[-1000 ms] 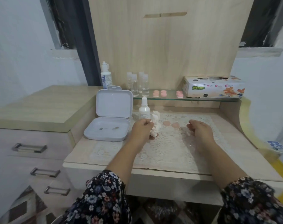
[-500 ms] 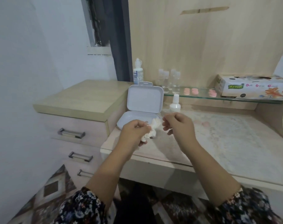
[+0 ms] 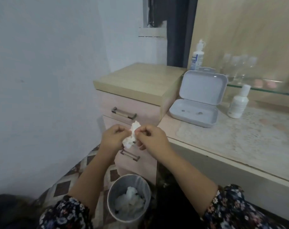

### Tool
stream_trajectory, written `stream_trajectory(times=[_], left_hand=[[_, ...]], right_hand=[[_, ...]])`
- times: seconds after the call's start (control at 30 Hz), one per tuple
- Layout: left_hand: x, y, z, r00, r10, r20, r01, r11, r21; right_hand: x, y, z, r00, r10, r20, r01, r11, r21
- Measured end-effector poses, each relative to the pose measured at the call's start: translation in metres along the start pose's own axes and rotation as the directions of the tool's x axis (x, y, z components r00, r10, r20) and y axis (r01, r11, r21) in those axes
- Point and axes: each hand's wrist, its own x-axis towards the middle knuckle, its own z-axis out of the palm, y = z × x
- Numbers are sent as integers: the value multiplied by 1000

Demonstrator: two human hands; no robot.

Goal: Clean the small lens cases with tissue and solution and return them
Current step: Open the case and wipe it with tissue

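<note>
Both hands, left hand [image 3: 113,137] and right hand [image 3: 151,136], pinch the crumpled tissue [image 3: 131,135] high above the bin [image 3: 128,198]. If dropped carelessly, it could miss and land on the floor.

A single wide-angle view comes from the person's head, looking forward and steeply down. It sits close above the two forearms, which rise from the bottom edge to meet at frame centre. A waste bin [image 3: 129,198] on the floor lies almost directly beneath, at lower centre. The camera faces left of the table [image 3: 231,141], which runs off the right edge. A plain wall fills the upper left; straight edges bow slightly near the borders.
</note>
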Motion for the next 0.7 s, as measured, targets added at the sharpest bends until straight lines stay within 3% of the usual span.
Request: stream_trajectory(times=[0.3,0.5,0.7], left_hand=[[20,-103,-38,956,-291,-38,289,912,290],[19,-175,-40,923,-359,-140,382,802,460],[20,-193,-31,919,-386,-77,376,803,463]], right_hand=[[18,63,65,941,274,199,-246,957,-152],[28,91,82,835,529,154,-523,848,-79],[29,108,86,773,625,111,-627,779,-24]])
